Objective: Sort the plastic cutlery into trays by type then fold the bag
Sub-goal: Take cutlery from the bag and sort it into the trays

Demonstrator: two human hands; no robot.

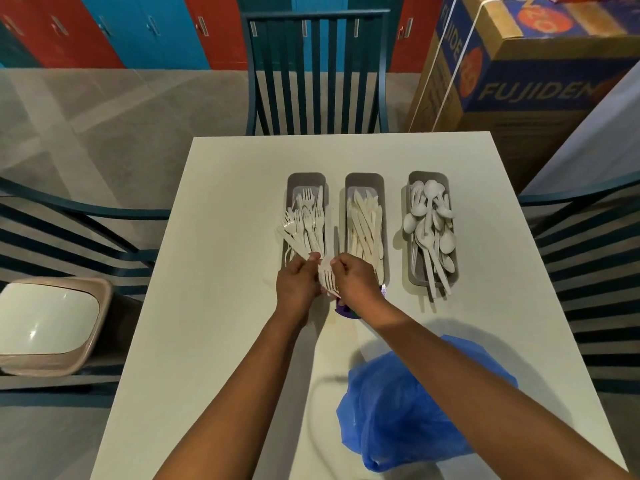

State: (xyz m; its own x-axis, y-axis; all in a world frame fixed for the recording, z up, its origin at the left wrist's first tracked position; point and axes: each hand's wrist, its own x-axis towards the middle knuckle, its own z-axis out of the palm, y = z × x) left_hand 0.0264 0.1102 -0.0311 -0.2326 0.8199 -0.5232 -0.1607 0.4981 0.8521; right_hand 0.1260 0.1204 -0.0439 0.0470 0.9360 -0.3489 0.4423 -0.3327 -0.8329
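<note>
Cutlery, white plastic, sits sorted in 3 grey trays side by side on the desk [214,237]: forks [306,223] in the left tray [304,178], knives [363,226] in the middle tray [363,178], spoons [429,230] in the right tray [427,176]. Some fork handles hang over the left tray's left edge, and a few spoon handles poke past the near end of the right tray onto the desk.

Both hands meet just in front of the near ends of the left & middle trays. Left hand [298,284] and right hand [355,280] are curled in, fingertips pinching a small bunch of forks [328,278] between them, tines pointing toward the person. A bit of purple packaging [344,310] shows under the right wrist; can't tell what it is.

Blue plastic bag [398,410] lies crumpled on the near right part of the desk, partly under the right forearm, well apart from the trays, not folded.

Around the desk: dark teal slatted chairs at the far side [315,71], left and right. Beige bin w/ a white lid [48,320] rests on the left chair. Cardboard box printed FUJIDEN [519,81] stands at far right; red & blue lockers [138,29] line the back wall.
</note>
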